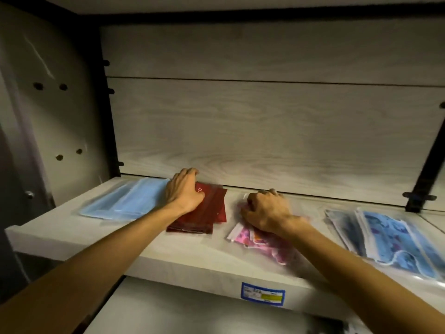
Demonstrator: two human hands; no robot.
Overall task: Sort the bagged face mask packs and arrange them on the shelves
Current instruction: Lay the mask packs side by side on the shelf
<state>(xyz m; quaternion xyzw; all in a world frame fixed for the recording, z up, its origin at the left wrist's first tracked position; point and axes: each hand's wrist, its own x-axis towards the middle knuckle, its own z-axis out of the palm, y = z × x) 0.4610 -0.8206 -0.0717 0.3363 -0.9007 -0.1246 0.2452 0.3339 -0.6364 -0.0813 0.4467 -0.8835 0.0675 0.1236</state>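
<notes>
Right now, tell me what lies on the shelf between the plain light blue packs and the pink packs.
The dark red packs lie there, with the left hand resting on them; the head view shows it.

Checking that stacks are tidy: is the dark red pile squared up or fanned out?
Fanned out: the dark red packs lie overlapped and skewed on the shelf, edges not aligned, under the left hand.
</notes>
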